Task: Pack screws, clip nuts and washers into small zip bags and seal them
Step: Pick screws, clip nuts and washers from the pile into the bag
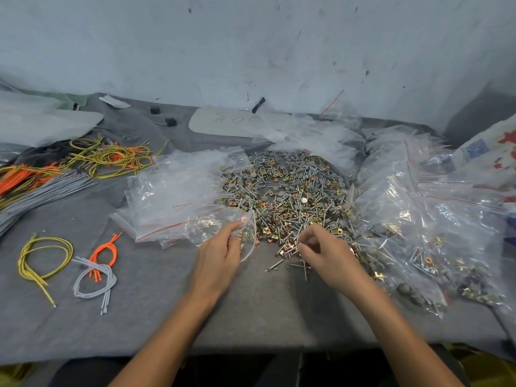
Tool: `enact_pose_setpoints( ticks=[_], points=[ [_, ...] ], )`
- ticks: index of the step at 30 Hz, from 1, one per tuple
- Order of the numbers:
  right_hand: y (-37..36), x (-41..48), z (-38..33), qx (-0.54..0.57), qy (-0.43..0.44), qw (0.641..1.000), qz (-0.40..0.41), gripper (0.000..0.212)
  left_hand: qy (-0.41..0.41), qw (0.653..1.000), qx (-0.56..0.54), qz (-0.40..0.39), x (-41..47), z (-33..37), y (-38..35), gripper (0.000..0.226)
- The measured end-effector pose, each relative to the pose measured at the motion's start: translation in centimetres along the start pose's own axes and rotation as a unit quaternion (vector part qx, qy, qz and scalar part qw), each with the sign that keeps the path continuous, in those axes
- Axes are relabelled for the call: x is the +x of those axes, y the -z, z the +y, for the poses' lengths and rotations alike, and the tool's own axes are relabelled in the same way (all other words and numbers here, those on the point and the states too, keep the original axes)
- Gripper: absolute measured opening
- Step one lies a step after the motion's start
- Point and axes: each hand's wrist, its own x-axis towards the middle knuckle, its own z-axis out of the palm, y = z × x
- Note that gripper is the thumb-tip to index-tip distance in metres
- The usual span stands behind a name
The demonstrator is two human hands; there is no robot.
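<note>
While right fingertips (301, 247) curl together at near edge of pile (287, 196) of screws, clip nuts, washers, any catch too small to tell. Right hand (326, 252) low over table (156, 303). Left hand (220, 255) pinches mouth of zip bag (215, 227), just beside pile. Likely risks: mouth sagging shut, parts spilling; screw points piercing thin plastic; miscount from mixed heap.

— What colour is the cloth (167, 317)?
— Grey. There are orange cords (16, 180), yellow cords (111, 159) and grey cords (42, 188).
— And the bags (173, 191)?
— Clear, with red seal lines. The screws (290, 216) are silver, the clip nuts (286, 248) gold, the washers (279, 191) dull grey.
</note>
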Motion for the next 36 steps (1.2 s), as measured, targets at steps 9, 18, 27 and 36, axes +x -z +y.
enact_pose_setpoints(
  ticks=[9,18,27,36],
  points=[
    [-0.1,1.2,-0.5,0.043,-0.006,0.999,-0.019,0.009,0.002,1.000,-0.007,0.000,-0.1,0.3,0.1,0.039],
    [-1.3,1.6,-2.0,0.096,0.032,0.995,-0.023,0.008,0.010,1.000,-0.002,-0.002,0.0,0.2,0.1,0.040],
    [-6.6,2.8,-6.4,0.003,0.139,0.990,0.016,0.006,0.000,1.000,0.019,-0.013,0.1,-0.2,0.0,0.042],
    [-3.9,2.9,-3.9,0.050,0.106,0.991,0.068,0.014,0.015,1.000,0.007,0.018,0.2,-0.4,-0.3,0.039]
  ],
)
